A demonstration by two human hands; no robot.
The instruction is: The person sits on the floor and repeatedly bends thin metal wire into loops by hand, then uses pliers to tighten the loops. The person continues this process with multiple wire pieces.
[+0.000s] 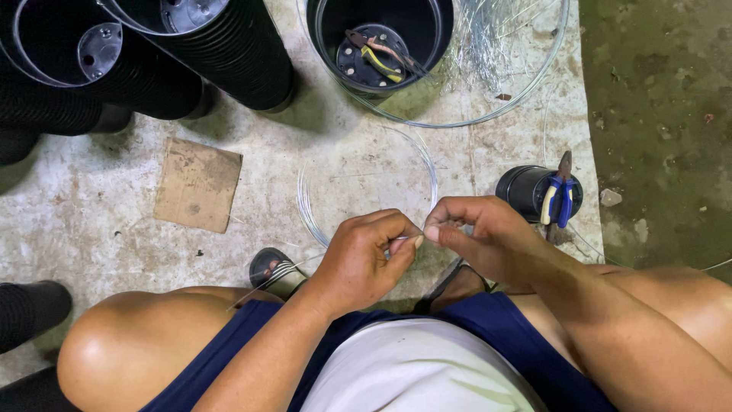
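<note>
My left hand (pixel 364 259) and my right hand (pixel 479 235) meet in front of me, fingertips almost touching. Both pinch a thin silvery wire (pixel 435 183) that loops up into a small coil on the concrete floor. Short cut lengths of wire (pixel 263 284) stick out from under my left hand toward my left knee. I am seated low, with both bare knees and sandalled feet below the hands.
A large wire coil (pixel 526 88) lies at the top around a black pot (pixel 380 42) holding tools. A small black pot (pixel 530 191) with blue-handled pliers (pixel 560 200) stands right of my hands. Stacked black pots (pixel 160 53) fill the top left; a cardboard piece (pixel 198 185) lies below them.
</note>
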